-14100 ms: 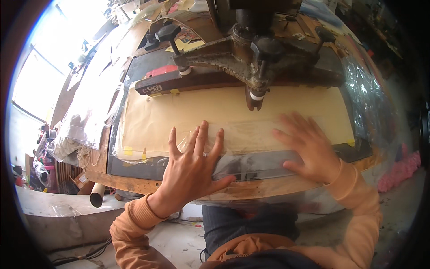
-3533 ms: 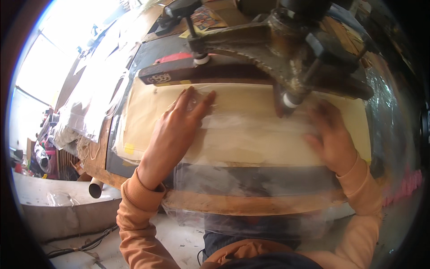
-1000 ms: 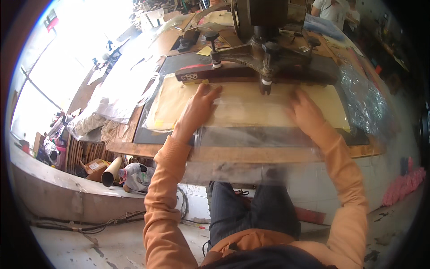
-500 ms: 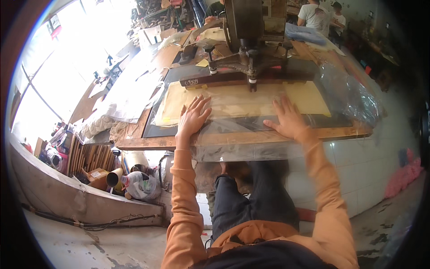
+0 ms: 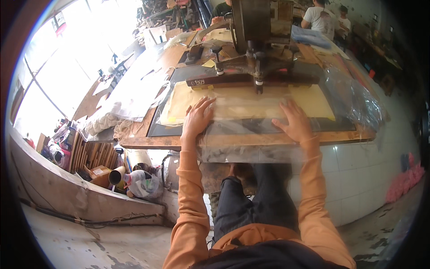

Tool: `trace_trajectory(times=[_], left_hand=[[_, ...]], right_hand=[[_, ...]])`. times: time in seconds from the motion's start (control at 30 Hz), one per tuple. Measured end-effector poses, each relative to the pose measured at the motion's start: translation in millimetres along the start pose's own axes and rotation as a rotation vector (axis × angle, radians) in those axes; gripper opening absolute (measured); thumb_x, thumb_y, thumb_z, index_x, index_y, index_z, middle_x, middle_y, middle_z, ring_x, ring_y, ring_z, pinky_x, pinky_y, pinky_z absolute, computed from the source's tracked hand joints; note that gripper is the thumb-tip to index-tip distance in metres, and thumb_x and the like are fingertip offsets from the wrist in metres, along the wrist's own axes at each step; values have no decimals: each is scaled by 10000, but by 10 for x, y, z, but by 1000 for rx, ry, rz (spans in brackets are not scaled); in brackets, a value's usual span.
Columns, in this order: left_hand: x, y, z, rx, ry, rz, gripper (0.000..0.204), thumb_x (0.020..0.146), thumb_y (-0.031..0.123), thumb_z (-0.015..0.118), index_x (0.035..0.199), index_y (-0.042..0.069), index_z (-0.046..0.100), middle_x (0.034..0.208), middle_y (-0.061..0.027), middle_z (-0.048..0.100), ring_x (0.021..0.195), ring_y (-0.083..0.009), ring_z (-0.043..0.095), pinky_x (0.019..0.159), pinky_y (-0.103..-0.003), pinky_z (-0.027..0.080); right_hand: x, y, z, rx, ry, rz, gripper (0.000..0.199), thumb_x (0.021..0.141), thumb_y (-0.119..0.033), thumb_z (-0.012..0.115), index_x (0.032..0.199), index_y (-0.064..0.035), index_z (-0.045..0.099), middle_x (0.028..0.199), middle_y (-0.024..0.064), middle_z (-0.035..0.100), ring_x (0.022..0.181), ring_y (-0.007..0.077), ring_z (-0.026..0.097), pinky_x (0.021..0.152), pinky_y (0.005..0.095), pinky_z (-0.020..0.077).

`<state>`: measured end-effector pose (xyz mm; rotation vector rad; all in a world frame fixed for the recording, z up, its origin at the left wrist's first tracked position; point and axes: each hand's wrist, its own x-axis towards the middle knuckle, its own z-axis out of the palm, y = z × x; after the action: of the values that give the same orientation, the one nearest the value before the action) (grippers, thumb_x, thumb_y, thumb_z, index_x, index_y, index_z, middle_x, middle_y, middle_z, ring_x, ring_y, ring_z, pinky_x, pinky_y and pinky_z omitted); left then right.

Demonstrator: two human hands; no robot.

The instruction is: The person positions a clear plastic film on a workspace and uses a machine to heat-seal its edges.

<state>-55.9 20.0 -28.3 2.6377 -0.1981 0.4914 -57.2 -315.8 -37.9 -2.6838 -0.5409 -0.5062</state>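
A clear plastic sheet (image 5: 242, 126) lies across a yellowish flat panel (image 5: 174, 105) and hangs over the table's front edge. My left hand (image 5: 198, 119) rests on the sheet's left side, fingers extended. On its right side lies my right hand (image 5: 294, 121), with the fingers spread and the thumb apart. Just beyond both hands, a long dark bar (image 5: 251, 81) spans the panel. It hangs from a dark machine head (image 5: 251, 27) by a metal bracket with knobs. Beneath the panel is a dark flat board (image 5: 161, 130).
Crumpled clear plastic (image 5: 358, 98) lies on the table's right side. White sheets and cloth (image 5: 105, 121) cover the left edge. Below left are wooden slats (image 5: 87, 159), a cardboard tube (image 5: 117, 175) and a bagged bottle (image 5: 143, 184). Other people (image 5: 320, 20) are at the back.
My right hand has moved slightly, its fingers now pointing more forward. Both hands stay on the plastic sheet. The whole view has shifted a little, with the scene slightly further right.
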Motion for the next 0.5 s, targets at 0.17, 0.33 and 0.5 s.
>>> trace_trajectory(times=[0.17,0.33,0.5], left_hand=[[-16,-6,40,-43,27,-5,374,915,304,467,1274,251,557,1372,-85,485,1264,-276,454,1080,-471,274],[-15,-54,39,-62,42,26,366,927,293,451,1274,246,560,1370,-93,486,1253,-283,465,1075,-463,284],[-15,-37,40,-55,31,29,367,931,289,448,1277,237,558,1371,-97,485,1260,-278,461,1075,-460,285]], right_hand=[[-6,45,41,-10,42,-21,700,840,-551,558,1307,-34,486,1412,242,367,1334,346,328,1080,441,278],[-11,4,-12,14,46,-23,691,841,-544,560,1287,-19,504,1411,242,370,1327,343,339,1082,422,282],[-16,19,5,-8,53,-19,690,842,-545,557,1290,-22,505,1401,244,384,1326,341,343,1085,410,284]])
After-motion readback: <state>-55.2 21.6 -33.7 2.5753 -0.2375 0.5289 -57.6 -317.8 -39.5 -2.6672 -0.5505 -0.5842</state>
